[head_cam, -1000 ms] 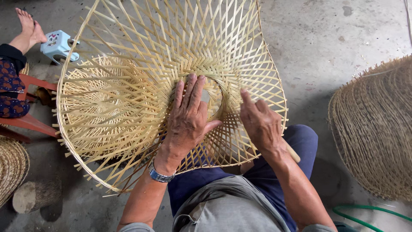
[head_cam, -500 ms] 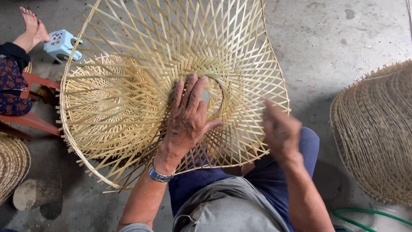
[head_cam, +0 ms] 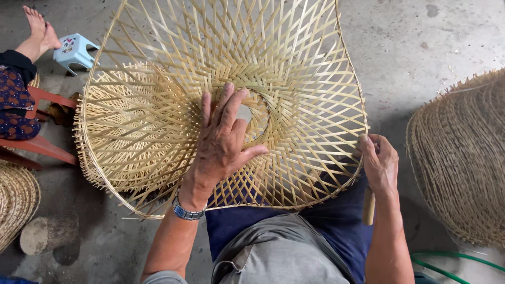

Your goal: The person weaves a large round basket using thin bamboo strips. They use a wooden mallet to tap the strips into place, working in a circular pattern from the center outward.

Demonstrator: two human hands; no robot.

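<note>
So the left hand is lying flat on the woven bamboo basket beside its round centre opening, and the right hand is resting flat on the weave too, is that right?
Not quite. The left hand does lie flat on the woven bamboo basket beside its round opening, but the right hand is not flat on the weave: the head view shows it at the basket's rim, gripping a wooden-handled tool.

I am sitting in a basket-weaving workshop, working on a bare concrete floor [head_cam: 421,42] with an unfinished bamboo basket [head_cam: 294,79] on my lap and more woven baskets [head_cam: 463,158] lying around me.
</note>
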